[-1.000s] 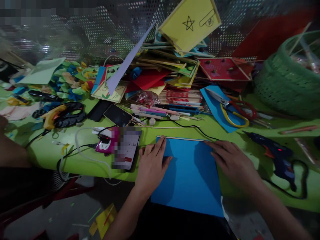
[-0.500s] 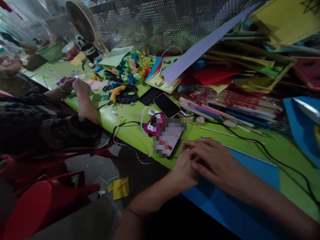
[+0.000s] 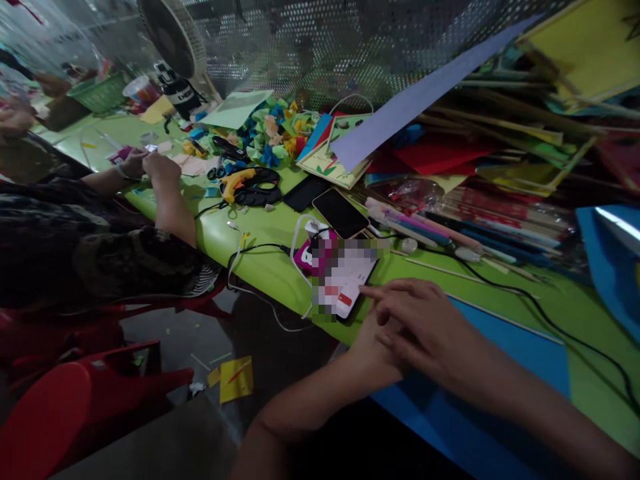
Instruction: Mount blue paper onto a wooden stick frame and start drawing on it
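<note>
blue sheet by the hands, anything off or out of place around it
The blue sheet overhangs the near edge of the green table instead of lying fully on it, with the right hand over its corner. A yellow paper scrap lies on the floor below. The phone also sits right at the edge.

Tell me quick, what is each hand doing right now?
Left hand: mostly hidden under the other one, cannot tell.
Right hand: open, holding nothing, index fingertip beside the phone, over the blue paper.

Left hand (image 3: pixel 369 345) and right hand (image 3: pixel 425 328) bare, forearms bare too.
</note>
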